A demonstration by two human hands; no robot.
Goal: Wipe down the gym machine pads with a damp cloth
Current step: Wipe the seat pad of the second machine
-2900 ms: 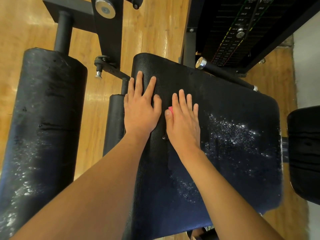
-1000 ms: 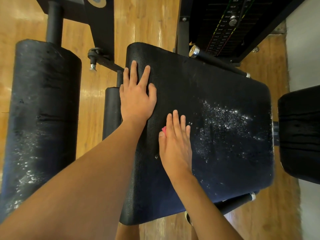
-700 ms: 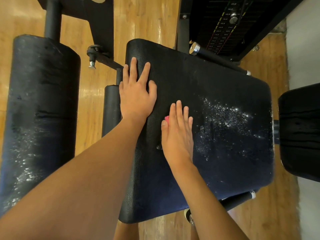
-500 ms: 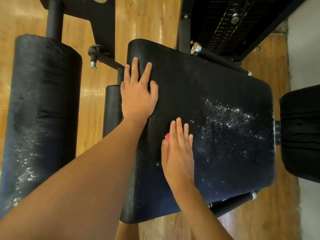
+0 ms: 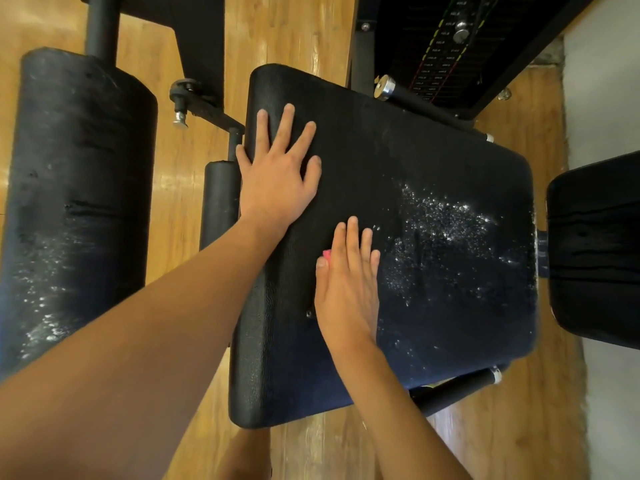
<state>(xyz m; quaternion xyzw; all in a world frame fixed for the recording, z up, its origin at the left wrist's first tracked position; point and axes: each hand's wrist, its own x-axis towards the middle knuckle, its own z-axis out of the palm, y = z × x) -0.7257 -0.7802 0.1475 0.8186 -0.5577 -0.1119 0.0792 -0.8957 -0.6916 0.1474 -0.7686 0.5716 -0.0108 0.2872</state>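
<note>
Your right hand, flat-fingered on the cloth, has slid nearer; left hand stays spread on the pad. Right-side specks remain unwiped.

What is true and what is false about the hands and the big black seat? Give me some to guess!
1. The left hand lies flat on the seat pad. True.
2. The right hand is up in the air. False: it presses flat on the seat pad, and a bit of pink cloth peeks out beside its thumb.
3. The cloth is green. False: it is pink.
4. White specks lie on the seat pad, to the right of the right hand. True.
5. The floor is grey carpet. False: it is a wooden floor.
</note>
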